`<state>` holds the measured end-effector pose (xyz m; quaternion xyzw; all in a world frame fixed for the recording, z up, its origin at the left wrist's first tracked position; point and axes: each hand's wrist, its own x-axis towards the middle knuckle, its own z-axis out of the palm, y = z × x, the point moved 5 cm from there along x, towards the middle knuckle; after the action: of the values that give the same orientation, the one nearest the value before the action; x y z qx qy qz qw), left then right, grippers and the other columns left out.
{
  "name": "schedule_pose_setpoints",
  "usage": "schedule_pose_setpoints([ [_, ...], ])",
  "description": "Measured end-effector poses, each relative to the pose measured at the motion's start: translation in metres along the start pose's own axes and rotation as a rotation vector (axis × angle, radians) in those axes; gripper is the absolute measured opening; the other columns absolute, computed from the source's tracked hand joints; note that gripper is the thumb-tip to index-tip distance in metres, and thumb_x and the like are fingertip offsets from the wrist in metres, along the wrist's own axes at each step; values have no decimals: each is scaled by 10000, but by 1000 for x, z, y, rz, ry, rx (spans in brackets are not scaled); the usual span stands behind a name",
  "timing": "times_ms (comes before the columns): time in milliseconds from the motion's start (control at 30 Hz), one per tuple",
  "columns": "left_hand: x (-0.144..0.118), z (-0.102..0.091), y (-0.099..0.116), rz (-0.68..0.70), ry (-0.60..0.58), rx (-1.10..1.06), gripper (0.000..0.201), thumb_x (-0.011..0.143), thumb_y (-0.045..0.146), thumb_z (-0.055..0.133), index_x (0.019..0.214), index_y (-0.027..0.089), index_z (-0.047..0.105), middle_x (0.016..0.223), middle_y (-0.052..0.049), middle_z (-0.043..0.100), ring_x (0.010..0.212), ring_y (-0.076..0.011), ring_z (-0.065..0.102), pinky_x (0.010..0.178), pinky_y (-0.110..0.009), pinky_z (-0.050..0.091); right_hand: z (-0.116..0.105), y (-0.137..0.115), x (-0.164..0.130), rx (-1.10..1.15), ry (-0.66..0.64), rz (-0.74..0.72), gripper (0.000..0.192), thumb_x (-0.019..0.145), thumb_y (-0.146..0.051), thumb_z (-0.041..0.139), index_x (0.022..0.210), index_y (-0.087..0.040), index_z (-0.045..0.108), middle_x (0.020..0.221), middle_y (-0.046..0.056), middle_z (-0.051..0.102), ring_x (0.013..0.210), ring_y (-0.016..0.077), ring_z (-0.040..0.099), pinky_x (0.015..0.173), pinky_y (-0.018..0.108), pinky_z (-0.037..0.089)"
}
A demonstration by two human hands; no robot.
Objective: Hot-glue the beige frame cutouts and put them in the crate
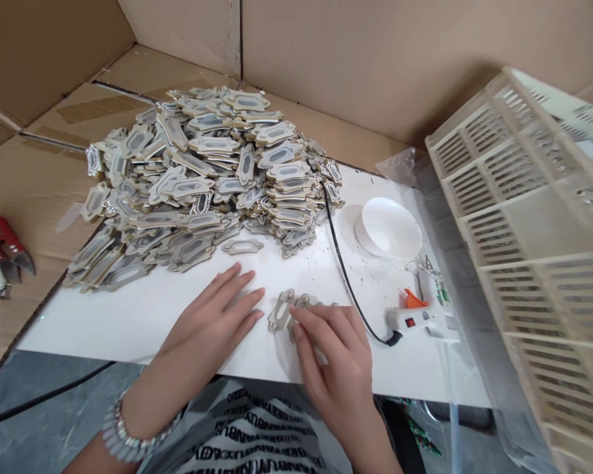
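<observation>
Cardboard walls [375,59] close in the back of a bench covered by a white board [143,316], with more flat cardboard lying to the left. On the far half of the board sits a big heap of small flat frame-shaped cutouts [202,178], beige with grey centres, spilling toward the near edge; one single cutout [242,247] lies apart just in front of the heap.

The left hand [217,316] rests palm down on the white board, fingers [242,289] stretched out flat and released, holding nothing. The right hand [331,355] lies just beside it, its fingers [306,322] pressing down on a few loose cutouts [282,311] near the front edge of the board; whether they are pinched or only pressed flat cannot be told. These pieces lie between the two hands, well apart from the heap.

To the right, a white glue gun [420,319] with an orange trigger lies on its side, its black cord [340,263] running back past the heap. Behind it stands a shallow white bowl [388,229]. A cream slatted plastic basket [538,230] tilts in at the far right, and red-handled clippers [4,247] lie on the cardboard at the left edge.
</observation>
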<state>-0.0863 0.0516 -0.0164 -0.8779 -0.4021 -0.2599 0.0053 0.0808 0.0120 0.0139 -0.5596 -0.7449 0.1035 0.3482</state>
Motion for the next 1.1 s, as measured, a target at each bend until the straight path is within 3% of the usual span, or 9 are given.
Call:
schedule_pose_setpoints([
  [200,2,-6,-7,-103,25,-108,115,1010,174,500,984,175,613,1068,-65,706,1173,-211,653,1038,-328,549,-4,5,-8,22,15,-1,251,957,-32,549,1130,-153,685,935,59,687,848,195,556,753,337,494],
  [333,4,-6,-11,-124,1,-112,176,990,293,581,1118,173,602,1171,-102,653,1244,-284,566,1070,-435,502,-7,6,-11,42,27,-6,262,945,-16,560,1136,-153,676,942,57,691,845,189,559,748,335,493],
  [400,6,-4,-9,-94,-23,-110,147,995,283,566,1082,173,610,1185,-111,639,1227,-292,552,1035,-437,501,-8,6,-11,53,32,-15,272,938,-4,558,1134,-154,672,940,56,690,846,189,562,749,334,497],
  [533,15,1,-5,-102,-36,-171,173,1008,194,490,862,186,581,931,-55,646,932,-212,600,822,-332,522,-10,6,-13,63,41,-18,277,933,2,559,1124,-165,670,928,51,693,833,189,566,732,329,505],
  [667,22,1,-5,-141,-34,-199,236,1007,213,473,793,204,571,776,-17,617,766,-198,579,715,-326,505,-11,9,-15,58,54,-11,266,943,-17,553,1114,-178,678,912,49,695,823,192,571,723,328,511],
  [767,17,-7,-13,-228,24,-244,149,1008,267,508,919,211,614,881,-19,665,870,-199,638,802,-331,542,-10,13,-16,-39,53,-3,232,971,-81,548,1132,-181,683,997,74,719,894,214,585,801,363,524],
  [900,-6,-26,-27,-402,114,-316,133,1020,281,511,1092,230,611,1076,-23,690,1081,-200,668,980,-353,546,-2,20,-19,-218,-49,-54,301,1019,-254,527,1289,-177,637,1331,136,667,1198,307,549,978,485,491],
  [1033,-29,-46,-34,-600,127,-283,153,1015,313,517,1100,255,631,1126,-10,697,1077,-200,667,1055,-369,495,7,24,-21,-284,-170,-106,372,1047,-330,481,1389,-219,576,1469,123,599,1359,360,470,1032,566,434],
  [1100,-36,-53,-34,-606,82,-224,151,998,348,546,1078,270,647,1077,2,706,1029,-204,664,1034,-366,489,11,23,-20,-292,-211,-116,369,1054,-346,473,1396,-250,573,1495,101,587,1386,364,460,1046,581,412],
])
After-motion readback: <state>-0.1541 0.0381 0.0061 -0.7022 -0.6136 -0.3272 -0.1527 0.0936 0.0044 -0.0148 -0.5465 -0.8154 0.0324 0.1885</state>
